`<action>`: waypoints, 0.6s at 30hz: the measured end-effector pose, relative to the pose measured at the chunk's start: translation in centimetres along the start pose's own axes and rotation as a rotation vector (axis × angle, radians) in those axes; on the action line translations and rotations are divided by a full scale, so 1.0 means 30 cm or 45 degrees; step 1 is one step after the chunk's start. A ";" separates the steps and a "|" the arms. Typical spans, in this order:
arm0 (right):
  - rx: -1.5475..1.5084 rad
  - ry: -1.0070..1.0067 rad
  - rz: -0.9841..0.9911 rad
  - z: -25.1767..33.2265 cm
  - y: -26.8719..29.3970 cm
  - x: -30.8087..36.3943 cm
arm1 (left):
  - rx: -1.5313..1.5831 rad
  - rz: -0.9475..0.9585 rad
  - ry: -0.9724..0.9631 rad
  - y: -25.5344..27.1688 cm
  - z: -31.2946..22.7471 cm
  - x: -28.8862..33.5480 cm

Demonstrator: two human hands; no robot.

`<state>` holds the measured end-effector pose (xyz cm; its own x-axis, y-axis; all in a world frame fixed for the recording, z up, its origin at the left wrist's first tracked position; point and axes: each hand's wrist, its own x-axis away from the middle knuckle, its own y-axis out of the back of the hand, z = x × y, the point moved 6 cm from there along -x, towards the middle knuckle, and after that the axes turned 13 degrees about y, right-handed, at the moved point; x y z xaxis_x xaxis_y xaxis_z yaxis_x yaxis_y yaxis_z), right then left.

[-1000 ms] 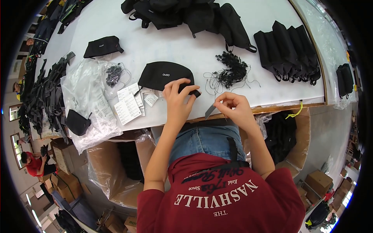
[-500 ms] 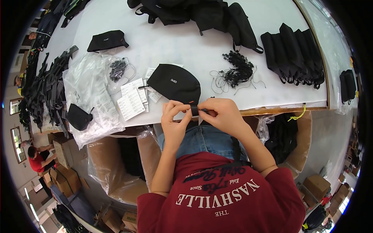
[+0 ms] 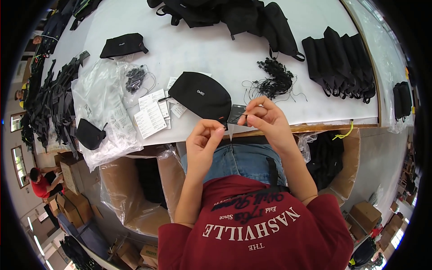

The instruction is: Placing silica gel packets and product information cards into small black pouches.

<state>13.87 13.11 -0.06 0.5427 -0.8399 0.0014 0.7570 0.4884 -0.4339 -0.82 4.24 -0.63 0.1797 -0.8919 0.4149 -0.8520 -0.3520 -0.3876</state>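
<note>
Right hand [image 3: 265, 119] pinches dark tag [image 3: 236, 114]; left hand [image 3: 204, 139] pinches near pouch [image 3: 200, 94]. Tag light, stiff; grip edges. Pouch soft.

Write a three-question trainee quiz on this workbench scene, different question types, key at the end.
1. True or false: the right hand pinches a small dark tag.
2. Which lies nearest the left hand? A) black pouch B) folded black bags C) clear plastic bag
3. Fill in: the tangle of black cords lies on the white ____.

Key: 1 true; 2 A; 3 table.
</note>
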 end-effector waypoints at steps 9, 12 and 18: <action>-0.058 0.053 0.082 -0.013 -0.041 0.021 | -0.250 -0.049 -0.044 -0.053 -0.031 0.010; -0.067 0.018 0.054 -0.022 -0.046 0.026 | -0.271 -0.031 -0.025 -0.064 -0.033 0.007; 0.050 0.101 0.114 -0.011 -0.046 0.019 | -0.320 -0.055 -0.039 -0.056 -0.030 0.009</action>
<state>13.02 11.88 0.24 0.5794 -0.8079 -0.1077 0.7214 0.5698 -0.3936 0.22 4.85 0.86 0.2304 -0.8872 0.3997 -0.9380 -0.3117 -0.1514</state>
